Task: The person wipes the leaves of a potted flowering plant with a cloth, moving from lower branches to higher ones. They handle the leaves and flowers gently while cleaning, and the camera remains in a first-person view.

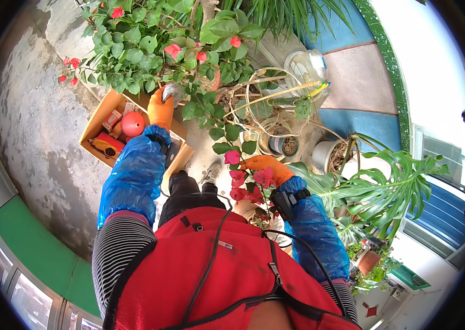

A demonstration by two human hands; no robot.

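My left hand [161, 108], in an orange glove, is closed on a grey cloth [172, 92] beside the terracotta pot of a bougainvillea. Below and left of it stands an open cardboard box [97, 119] holding a round red object [132, 123], small boxes and a red and yellow packet [108, 145]. My right hand [269, 166], also gloved in orange, is at a hanging bougainvillea branch with pink-red flowers [264, 177]; leaves and flowers partly cover its fingers, so its grip is unclear. Blue plastic sleeves cover both forearms.
Wire and cane hoops [266, 103] arch over pots at the right. A clear plastic container [304, 68], a white pot with dry roots [325, 156] and a large monstera leaf [385, 183] are near my right arm. Dark cables run across my red vest.
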